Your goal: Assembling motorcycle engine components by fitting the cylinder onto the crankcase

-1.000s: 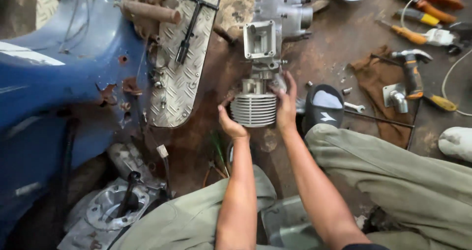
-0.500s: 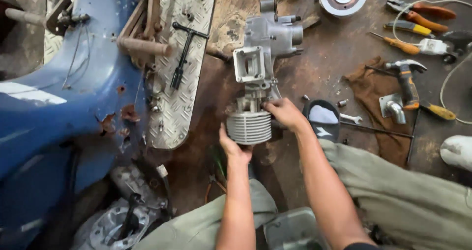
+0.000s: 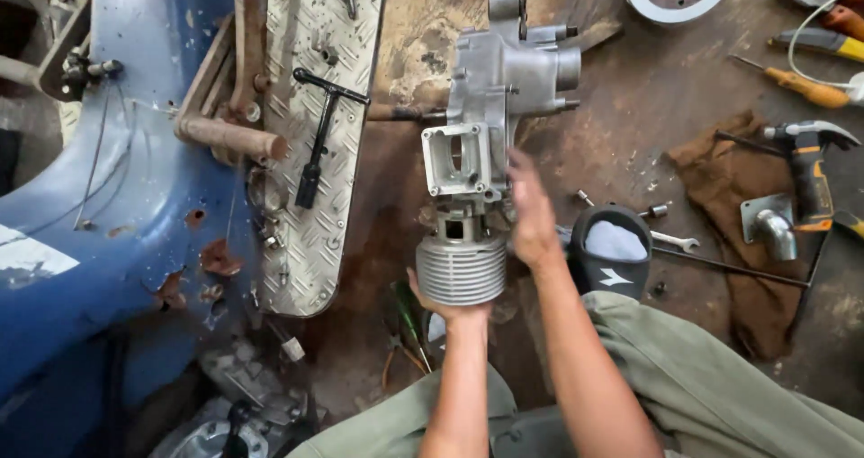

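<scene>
I am cupping the near end of the finned cylinder (image 3: 462, 269) with my left hand (image 3: 450, 307), its grip spread under the fins. The cylinder is standing on the dirty floor (image 3: 621, 107), joined to the grey engine casing (image 3: 499, 98). My right hand (image 3: 531, 211) is resting open-fingered against the casing's right side, pinching nothing
</scene>
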